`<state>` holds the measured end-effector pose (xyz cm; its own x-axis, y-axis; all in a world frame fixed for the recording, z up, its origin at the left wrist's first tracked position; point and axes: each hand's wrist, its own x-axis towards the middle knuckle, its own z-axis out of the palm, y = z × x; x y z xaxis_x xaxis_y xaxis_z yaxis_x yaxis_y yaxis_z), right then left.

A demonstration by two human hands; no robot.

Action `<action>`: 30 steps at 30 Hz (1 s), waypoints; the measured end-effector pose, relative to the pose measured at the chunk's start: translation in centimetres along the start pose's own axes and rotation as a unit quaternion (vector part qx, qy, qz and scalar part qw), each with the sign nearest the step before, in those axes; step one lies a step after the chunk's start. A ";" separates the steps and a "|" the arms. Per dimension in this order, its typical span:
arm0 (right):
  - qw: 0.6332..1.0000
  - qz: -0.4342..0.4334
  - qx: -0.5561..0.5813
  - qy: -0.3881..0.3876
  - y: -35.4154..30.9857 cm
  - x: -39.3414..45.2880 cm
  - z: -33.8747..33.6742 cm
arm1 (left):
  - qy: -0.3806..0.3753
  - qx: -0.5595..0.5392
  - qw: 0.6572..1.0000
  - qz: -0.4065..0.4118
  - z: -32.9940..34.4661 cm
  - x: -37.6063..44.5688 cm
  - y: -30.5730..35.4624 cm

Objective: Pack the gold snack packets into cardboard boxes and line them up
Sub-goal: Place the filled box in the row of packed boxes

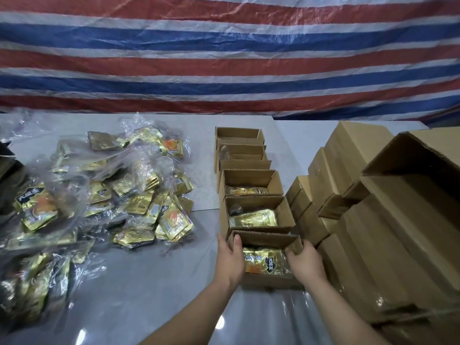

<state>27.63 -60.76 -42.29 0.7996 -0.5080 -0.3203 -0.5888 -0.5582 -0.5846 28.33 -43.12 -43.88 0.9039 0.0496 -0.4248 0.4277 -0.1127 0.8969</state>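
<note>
A small open cardboard box [271,281] sits nearest me on the grey table, with gold snack packets [263,262] inside. My left hand [230,260] grips its left wall, thumb over the rim. My right hand [305,262] grips the right wall, fingers curled over the edge. Beyond it a line of open boxes [251,180] runs away from me; the two nearest of these show gold packets inside. A loose heap of gold packets [119,192] in clear plastic bags lies to the left.
Stacks of closed cardboard boxes [361,215] stand close on the right, topped by a large open carton [418,175]. A red, white and blue striped tarp [224,53] hangs behind the table. Bare grey tabletop [139,290] lies between the heap and my arms.
</note>
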 end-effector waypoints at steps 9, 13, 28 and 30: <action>0.999 -0.051 0.001 -0.009 -3.1 6.0 1.6 | 0.019 0.031 0.999 0.018 -0.6 5.5 1.4; 0.998 -0.053 -0.023 0.011 -4.4 7.6 2.1 | 0.023 0.027 0.999 0.028 -0.5 7.3 2.1; 0.990 -0.092 -0.107 0.008 -6.4 10.1 0.8 | -0.021 0.005 1.000 -0.011 -0.5 8.0 4.1; 0.987 -0.095 -0.129 0.017 -6.4 9.6 0.5 | -0.033 0.000 0.999 -0.022 -1.2 7.0 4.4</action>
<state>39.17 -61.71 -42.01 0.8967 -0.3969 -0.1962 -0.4426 -0.7915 -0.4215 36.49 -42.10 -42.74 0.8818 -0.0110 -0.4716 0.4675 -0.1126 0.8768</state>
